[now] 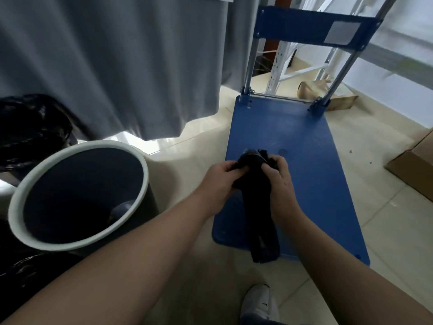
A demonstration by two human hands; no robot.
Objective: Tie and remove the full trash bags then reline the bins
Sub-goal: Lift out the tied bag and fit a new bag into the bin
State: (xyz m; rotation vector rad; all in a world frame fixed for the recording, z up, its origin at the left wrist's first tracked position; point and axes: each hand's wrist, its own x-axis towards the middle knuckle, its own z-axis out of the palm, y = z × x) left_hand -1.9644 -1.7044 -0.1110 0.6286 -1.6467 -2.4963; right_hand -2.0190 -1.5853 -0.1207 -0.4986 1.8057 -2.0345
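Folded black trash bag (257, 207): an unopened liner, held in the air over the near end of a blue platform cart (304, 141), its long lower end hanging down past the deck edge. Left hand (220, 181): fingers curled, pinching the bag's upper end from the left. Right hand (280, 177): fingers curled round the same end from the right. Round bin (100, 144): white rim, dark inside, no liner, standing on the floor left of the cart. Filled black trash bags: one (30, 127) behind the bin, another (28, 273) beside its near side. Grey curtain (117, 66): hangs behind the bin. Cardboard box (412, 165): far right. White shoe (257, 303): bottom edge.
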